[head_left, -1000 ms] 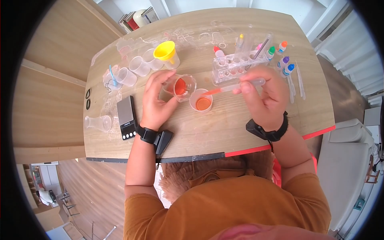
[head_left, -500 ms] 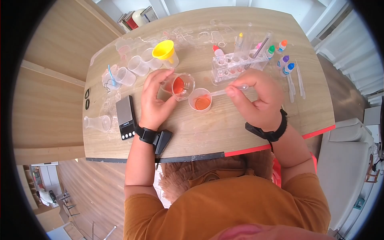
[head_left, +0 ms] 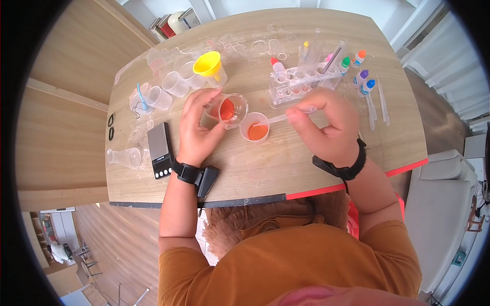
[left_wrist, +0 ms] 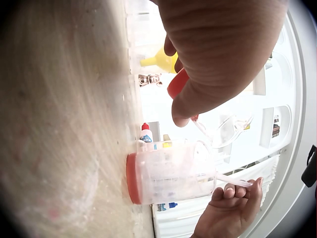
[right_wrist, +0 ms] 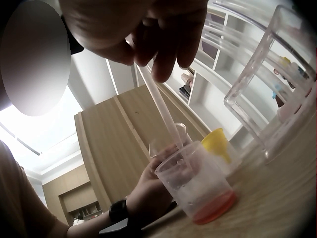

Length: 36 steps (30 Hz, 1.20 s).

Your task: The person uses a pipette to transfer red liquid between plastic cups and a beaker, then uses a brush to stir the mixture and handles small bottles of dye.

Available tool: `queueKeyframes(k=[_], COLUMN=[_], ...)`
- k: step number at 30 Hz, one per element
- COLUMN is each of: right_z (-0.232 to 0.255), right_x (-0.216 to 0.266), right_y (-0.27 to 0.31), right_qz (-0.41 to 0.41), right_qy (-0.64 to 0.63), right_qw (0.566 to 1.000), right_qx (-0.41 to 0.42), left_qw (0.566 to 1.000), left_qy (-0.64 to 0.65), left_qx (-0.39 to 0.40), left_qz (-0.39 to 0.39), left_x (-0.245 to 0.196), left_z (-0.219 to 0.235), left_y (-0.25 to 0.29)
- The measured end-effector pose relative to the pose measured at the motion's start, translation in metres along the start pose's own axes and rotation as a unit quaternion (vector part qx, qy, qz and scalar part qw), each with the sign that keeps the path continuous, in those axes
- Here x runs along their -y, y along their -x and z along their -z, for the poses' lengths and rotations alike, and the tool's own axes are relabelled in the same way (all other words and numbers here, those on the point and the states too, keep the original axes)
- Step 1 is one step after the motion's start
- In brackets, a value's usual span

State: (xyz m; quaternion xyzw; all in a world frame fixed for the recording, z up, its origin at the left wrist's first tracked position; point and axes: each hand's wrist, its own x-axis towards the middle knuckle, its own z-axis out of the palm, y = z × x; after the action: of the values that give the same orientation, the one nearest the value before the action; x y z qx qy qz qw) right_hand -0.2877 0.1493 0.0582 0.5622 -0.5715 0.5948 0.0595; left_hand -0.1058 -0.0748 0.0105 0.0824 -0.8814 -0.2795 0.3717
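Observation:
My left hand (head_left: 198,130) grips a clear beaker (head_left: 234,110) of red-orange liquid, tilted beside a plastic cup (head_left: 254,127). Red-orange liquid covers the bottom of that cup, which stands on the table. Between thumb and fingers my right hand (head_left: 329,127) pinches a clear dropper (head_left: 278,119), its tip inside the cup's mouth. In the right wrist view the dropper (right_wrist: 161,104) slants down into the cup (right_wrist: 195,183). From the left wrist view, the left hand (left_wrist: 218,54) is seen around the beaker, with the right hand (left_wrist: 230,208) on the dropper beyond the cup (left_wrist: 171,171).
Behind the cup stands a clear test tube rack (head_left: 301,84), with capped bottles (head_left: 360,77) and spare droppers (head_left: 383,102) to its right. A yellow funnel (head_left: 207,64) sits in a cup, beside several empty cups (head_left: 176,84). A scale (head_left: 160,148) and a flask (head_left: 125,157) lie left.
The right hand has moved left and slightly down, bringing the dropper farther over the cup. The red-orange liquid seen in the dropper earlier no longer shows. The left hand has barely moved.

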Motion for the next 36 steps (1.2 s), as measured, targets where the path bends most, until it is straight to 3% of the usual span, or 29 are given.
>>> queueKeyframes(k=[4,6,10,12,15,36], right_z=[0.005,0.005,-0.001,-0.003,-0.006,-0.013], right_x=[-0.005,-0.002,-0.002,-0.003,-0.002,-0.004], right_y=[0.003,0.007,0.004,0.001,0.004,0.009], right_qz=[0.006,-0.048,-0.068,-0.019,-0.034,-0.047], right_qy=[-0.036,-0.079,-0.093,0.003,0.016,-0.001], right_qw=[0.999,0.995,0.993,0.999,0.994,0.993], right_qx=[-0.014,-0.038,-0.031,0.046,0.101,0.112], left_qw=[1.0,1.0,1.0,1.0,1.0,1.0], left_qy=[0.007,0.008,0.007,0.004,0.002,0.011], left_qx=[0.003,0.01,0.02,0.016,0.011,0.016], left_qz=[0.005,0.01,0.01,0.002,-0.002,-0.003], left_x=[0.0,-0.003,-0.003,-0.004,-0.005,-0.005], left_z=[0.0,0.002,0.003,0.002,0.002,0.002], left_y=[0.0,0.0,0.0,0.0,-0.001,0.0])
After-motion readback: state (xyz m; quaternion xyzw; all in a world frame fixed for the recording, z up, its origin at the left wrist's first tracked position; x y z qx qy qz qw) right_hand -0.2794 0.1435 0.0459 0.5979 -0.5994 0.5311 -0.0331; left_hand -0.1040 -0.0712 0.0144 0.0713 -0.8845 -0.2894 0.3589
